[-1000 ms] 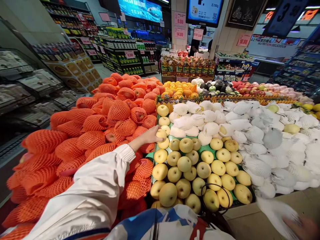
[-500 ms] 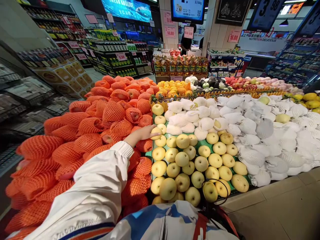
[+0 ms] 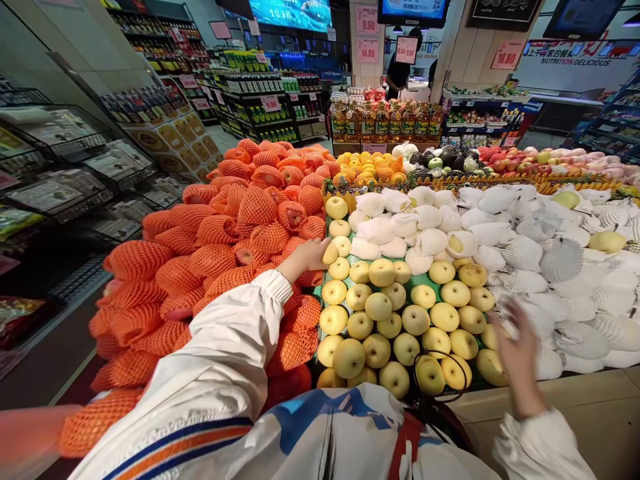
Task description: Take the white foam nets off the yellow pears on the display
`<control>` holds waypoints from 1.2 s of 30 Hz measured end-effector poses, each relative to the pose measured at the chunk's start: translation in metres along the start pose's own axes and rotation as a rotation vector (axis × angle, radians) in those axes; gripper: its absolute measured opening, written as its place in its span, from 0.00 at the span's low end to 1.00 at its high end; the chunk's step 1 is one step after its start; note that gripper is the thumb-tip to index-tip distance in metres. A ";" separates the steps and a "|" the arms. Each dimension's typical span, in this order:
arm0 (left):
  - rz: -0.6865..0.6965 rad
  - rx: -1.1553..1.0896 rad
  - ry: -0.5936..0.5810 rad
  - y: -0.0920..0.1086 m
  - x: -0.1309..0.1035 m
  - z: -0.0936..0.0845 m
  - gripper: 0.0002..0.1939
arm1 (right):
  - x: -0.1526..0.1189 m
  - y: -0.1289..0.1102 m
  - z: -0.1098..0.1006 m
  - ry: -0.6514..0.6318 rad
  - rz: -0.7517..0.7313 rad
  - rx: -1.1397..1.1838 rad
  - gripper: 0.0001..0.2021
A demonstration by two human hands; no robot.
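My left hand (image 3: 313,255), at the end of a white sleeve, has its fingers closed round a yellow pear (image 3: 330,254) at the left edge of the bare pears. Rows of unwrapped pears (image 3: 378,307) lie on green matting in front of me. My right hand (image 3: 520,357) is raised near their right edge, blurred, with its fingers apart and nothing visible in them. White foam-netted pears (image 3: 545,287) lie behind and beside it. Orange-netted fruit (image 3: 255,207) is heaped under and left of my left arm.
At the lower left, another person's blurred hand (image 3: 35,427) touches an orange-netted fruit (image 3: 103,420). A black cord loop (image 3: 443,373) hangs over the front pears. Oil bottles (image 3: 383,123) stand at the back, and wire racks (image 3: 60,180) at the left.
My right hand has come into view at the right. Another person's hand has appeared at the lower left. The view has shifted left; my left hand still holds the pear.
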State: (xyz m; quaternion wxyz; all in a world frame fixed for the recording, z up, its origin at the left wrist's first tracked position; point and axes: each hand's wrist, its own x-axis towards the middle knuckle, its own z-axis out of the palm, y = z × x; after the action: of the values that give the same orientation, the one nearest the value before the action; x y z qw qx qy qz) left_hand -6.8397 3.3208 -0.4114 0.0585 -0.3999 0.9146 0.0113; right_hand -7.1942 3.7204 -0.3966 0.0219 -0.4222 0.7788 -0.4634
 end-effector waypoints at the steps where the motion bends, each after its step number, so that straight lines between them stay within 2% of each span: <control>1: -0.019 -0.002 0.019 0.002 -0.003 -0.002 0.41 | 0.007 -0.011 0.034 -0.132 -0.039 0.044 0.24; 2: -0.043 0.006 0.042 0.006 -0.007 -0.004 0.40 | 0.011 -0.024 0.069 -0.362 -0.115 0.037 0.23; 4: -0.093 0.030 0.088 0.016 -0.016 -0.008 0.39 | 0.008 -0.051 0.132 -0.596 -0.200 -0.132 0.27; 6: -0.128 0.010 0.125 0.031 -0.027 -0.011 0.39 | -0.004 -0.070 0.174 -0.646 -0.220 -0.210 0.34; 8: -0.153 -0.066 0.161 0.047 -0.040 -0.014 0.41 | -0.015 -0.076 0.190 -0.607 -0.244 -0.249 0.32; 10: -0.166 -0.148 0.202 0.064 -0.054 -0.016 0.43 | -0.015 -0.072 0.183 -0.551 -0.274 -0.216 0.28; 12: -0.169 -0.204 0.251 0.079 -0.069 -0.015 0.42 | 0.002 -0.060 0.163 -0.457 -0.272 -0.148 0.27; 16: -0.129 -0.314 0.347 0.107 -0.093 -0.006 0.41 | 0.070 -0.025 0.125 -0.192 -0.188 -0.159 0.30; 17: -0.121 -0.343 0.369 0.114 -0.097 -0.002 0.41 | 0.087 -0.017 0.121 -0.205 -0.184 -0.198 0.32; 19: -0.113 -0.387 0.408 0.126 -0.103 0.006 0.40 | 0.113 -0.001 0.121 -0.348 -0.211 -0.228 0.33; 22: -0.110 -0.418 0.447 0.139 -0.111 0.020 0.39 | 0.124 0.014 0.133 -0.492 -0.260 -0.215 0.33; 27: -0.154 -0.403 0.449 0.142 -0.119 0.048 0.39 | 0.110 0.028 0.148 -0.491 -0.332 -0.103 0.34; 32: -0.107 -0.413 0.415 0.132 -0.124 0.076 0.42 | 0.106 0.037 0.152 -0.437 -0.252 0.024 0.33; 36: -0.027 -0.541 0.422 0.127 -0.130 0.085 0.39 | 0.113 0.029 0.153 -0.490 -0.416 -0.117 0.29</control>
State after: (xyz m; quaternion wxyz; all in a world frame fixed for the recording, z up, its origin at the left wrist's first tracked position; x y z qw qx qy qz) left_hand -6.8371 3.5080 -0.4838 -0.2402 -0.4065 0.8650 0.1698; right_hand -7.2204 3.5426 -0.4649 0.0890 -0.6719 0.6727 -0.2969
